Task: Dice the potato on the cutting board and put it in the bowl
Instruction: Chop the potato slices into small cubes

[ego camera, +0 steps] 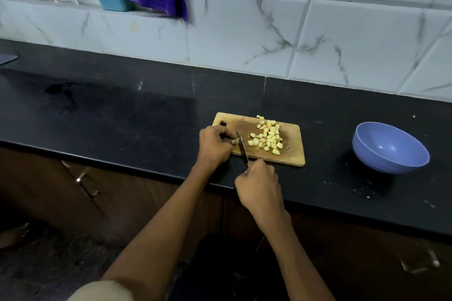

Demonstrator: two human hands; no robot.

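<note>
Low in the frame, 2 bare forearms reach up toward the counter. The right hand (258,186), just below centre, has its fingers curled round the handle of a knife (242,148); the handle is hidden inside the fist, and the thin blade runs up and left onto the cutting board (291,156). Just above and left of it, the left hand (213,145) pinches the last small piece of potato (236,140) against the board's left end, fingertips bunched right beside the blade.

That remnant looks firm and stiff, but its cut faces are likely wet and slippery, and it is too small to leave much to hold. I would keep the fingertips tucked back on the side away from the edge.

Toward the middle and right of the board lies the pile of diced potato (267,137), pale, light cubes that would scatter if pushed hard. They are better scooped with a cupped hand or slid off along the board's edge than picked up singly.

Further right, well apart from the board, a blue bowl (391,165) sits on the black counter (122,115) with nothing in it. Beyond, white marbled tiles (244,32) fill the upper frame.
</note>
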